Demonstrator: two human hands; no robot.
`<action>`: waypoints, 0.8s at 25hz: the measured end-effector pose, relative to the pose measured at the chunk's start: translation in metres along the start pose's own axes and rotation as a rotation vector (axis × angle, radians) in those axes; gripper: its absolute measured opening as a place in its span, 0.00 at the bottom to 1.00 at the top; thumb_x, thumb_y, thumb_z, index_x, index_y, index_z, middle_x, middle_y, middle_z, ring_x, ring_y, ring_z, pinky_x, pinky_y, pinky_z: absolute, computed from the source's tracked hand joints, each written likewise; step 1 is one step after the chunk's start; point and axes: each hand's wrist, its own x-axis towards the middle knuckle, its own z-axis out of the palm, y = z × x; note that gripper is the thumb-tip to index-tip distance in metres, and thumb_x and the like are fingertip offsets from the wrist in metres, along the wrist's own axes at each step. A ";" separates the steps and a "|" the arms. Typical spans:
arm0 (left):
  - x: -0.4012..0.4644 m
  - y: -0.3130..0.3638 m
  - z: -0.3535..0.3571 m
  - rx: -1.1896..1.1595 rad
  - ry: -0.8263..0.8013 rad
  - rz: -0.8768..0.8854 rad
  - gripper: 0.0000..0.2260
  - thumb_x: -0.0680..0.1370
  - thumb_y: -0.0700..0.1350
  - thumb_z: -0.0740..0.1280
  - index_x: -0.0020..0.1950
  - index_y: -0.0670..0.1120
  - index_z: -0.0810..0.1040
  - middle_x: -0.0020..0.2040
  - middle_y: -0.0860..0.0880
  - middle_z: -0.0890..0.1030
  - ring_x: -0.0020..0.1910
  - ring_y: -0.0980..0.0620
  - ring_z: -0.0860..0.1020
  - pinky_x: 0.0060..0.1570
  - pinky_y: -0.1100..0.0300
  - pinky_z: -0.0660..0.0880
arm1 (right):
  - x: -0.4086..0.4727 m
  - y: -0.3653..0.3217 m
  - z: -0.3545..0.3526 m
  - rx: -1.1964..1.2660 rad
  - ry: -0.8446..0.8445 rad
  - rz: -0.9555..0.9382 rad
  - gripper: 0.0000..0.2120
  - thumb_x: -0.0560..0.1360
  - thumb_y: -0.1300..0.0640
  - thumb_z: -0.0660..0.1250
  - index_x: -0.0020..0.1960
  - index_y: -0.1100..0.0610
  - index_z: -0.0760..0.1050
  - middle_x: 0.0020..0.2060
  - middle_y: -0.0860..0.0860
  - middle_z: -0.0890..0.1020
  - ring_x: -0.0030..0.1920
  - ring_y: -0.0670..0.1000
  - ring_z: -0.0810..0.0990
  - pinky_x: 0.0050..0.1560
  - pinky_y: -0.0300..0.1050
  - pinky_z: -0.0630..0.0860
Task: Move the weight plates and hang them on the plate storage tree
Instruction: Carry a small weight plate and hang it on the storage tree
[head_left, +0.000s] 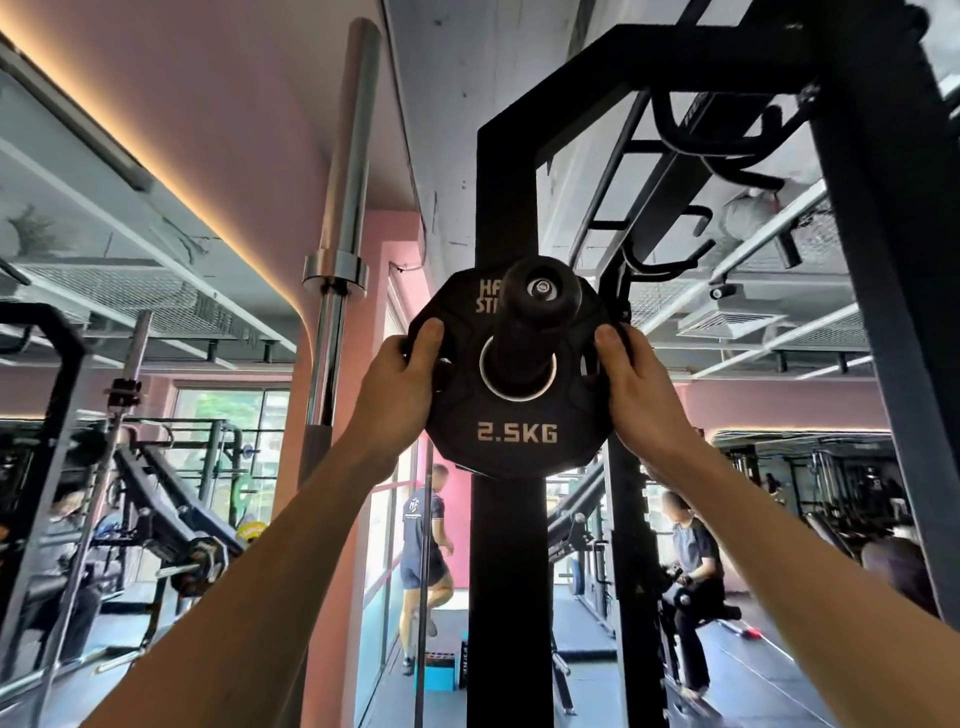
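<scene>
One plate (517, 415), marked 2.5KG, sits on one peg (535, 312) of one black post (506, 571), with two hands on it: left (400, 384) and right (636, 395). One upright barbell (337, 249) stands at left. Two people are in the background, one standing (423, 540) and one seated (693, 561).

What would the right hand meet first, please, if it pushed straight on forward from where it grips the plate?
Probably the black upright behind the plate: the right hand holds the plate's edge, already threaded on the peg. Depth is unclear.

Bare forearms, no sleeves visible
</scene>
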 end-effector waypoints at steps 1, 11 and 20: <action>0.004 -0.006 0.001 -0.001 0.000 0.002 0.23 0.81 0.62 0.58 0.61 0.44 0.76 0.52 0.49 0.82 0.52 0.51 0.81 0.52 0.56 0.77 | 0.001 0.005 0.001 0.006 0.000 -0.006 0.14 0.83 0.46 0.54 0.62 0.52 0.72 0.46 0.44 0.80 0.43 0.39 0.80 0.40 0.31 0.74; 0.002 -0.016 0.008 -0.005 0.041 0.041 0.14 0.83 0.57 0.57 0.58 0.49 0.72 0.47 0.54 0.79 0.45 0.59 0.78 0.40 0.64 0.72 | -0.002 0.014 0.004 0.087 -0.011 0.007 0.10 0.82 0.46 0.56 0.59 0.45 0.72 0.40 0.41 0.81 0.38 0.37 0.80 0.44 0.37 0.78; -0.105 -0.005 -0.026 0.115 -0.018 -0.076 0.10 0.81 0.47 0.63 0.63 0.52 0.69 0.50 0.54 0.77 0.49 0.49 0.81 0.52 0.47 0.78 | -0.120 -0.007 -0.021 0.025 -0.175 0.156 0.16 0.81 0.45 0.57 0.68 0.39 0.61 0.52 0.54 0.78 0.44 0.50 0.82 0.46 0.48 0.82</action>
